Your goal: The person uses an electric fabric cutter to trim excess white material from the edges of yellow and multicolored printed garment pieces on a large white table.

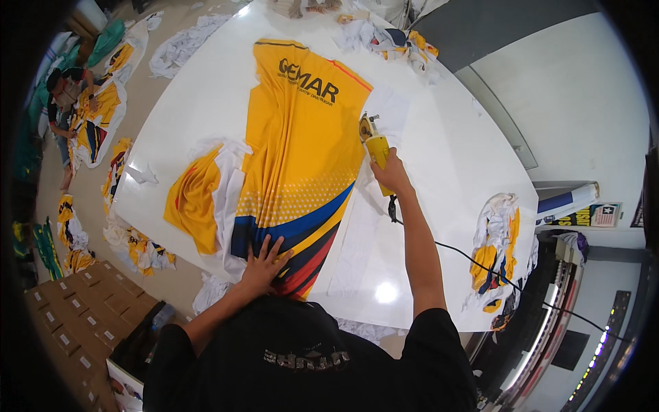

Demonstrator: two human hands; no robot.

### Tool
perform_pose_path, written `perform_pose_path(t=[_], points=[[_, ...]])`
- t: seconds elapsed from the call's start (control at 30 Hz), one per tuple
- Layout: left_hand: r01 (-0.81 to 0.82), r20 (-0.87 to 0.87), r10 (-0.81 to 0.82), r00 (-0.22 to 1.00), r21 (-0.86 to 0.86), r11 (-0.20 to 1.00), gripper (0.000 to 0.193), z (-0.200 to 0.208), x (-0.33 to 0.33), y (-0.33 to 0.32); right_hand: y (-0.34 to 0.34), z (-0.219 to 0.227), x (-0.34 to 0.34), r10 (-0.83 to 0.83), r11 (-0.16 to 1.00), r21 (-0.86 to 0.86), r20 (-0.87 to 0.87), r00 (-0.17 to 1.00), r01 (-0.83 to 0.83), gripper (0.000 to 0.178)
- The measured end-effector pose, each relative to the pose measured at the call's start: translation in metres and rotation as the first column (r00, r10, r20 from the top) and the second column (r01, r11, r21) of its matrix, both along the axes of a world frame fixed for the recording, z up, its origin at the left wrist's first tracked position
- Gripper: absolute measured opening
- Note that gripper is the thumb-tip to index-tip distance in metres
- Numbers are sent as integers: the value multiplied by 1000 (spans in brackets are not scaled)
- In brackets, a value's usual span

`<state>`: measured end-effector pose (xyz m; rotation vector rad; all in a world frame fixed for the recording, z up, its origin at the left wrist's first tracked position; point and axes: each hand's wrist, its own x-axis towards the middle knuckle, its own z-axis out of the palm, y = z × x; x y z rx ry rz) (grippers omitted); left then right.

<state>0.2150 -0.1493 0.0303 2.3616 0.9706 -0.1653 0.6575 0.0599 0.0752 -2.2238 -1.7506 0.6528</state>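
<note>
Yellow shirt panel (302, 144) lies long axis fwd; R hand (392, 172), wrapped round yellow cutter (377, 147), is at panel's R edge; L hand (261, 268), spread wide, touches near end.

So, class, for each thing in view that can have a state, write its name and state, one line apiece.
Panel: spread out, creased
Cutter: held at the panel's right edge; running or stopped, cannot tell
Right hand: closed around the cutter
Left hand: open, resting on the panel
Cord: trailing off the table
Left bundle: crumpled
Right scraps: crumpled
</note>
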Motion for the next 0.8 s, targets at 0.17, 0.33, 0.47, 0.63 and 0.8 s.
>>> perform_pose_path(t=[0.17,0.33,0.47,0.63,0.8], points=[[-29,33,30,999,-27,999,132,11,-1,2,27,-8,-20,-95,995,13,29,995,95,65],[-39,103,39,994,0,999,126,3,-7,2,57,-15,-27,-150,987,66,48,988,147,72],[-44,114,48,992,-38,998,125,3,-9,4,84,-19,-30,-238,971,30,84,968,236,76],[-50,114,57,992,-63,997,121,0,-8,3,114,-22,-26,-308,951,4,98,946,309,80],[-26,70,33,997,-98,995,107,2,-7,7,145,-28,-20,-378,925,5,88,921,379,86]])
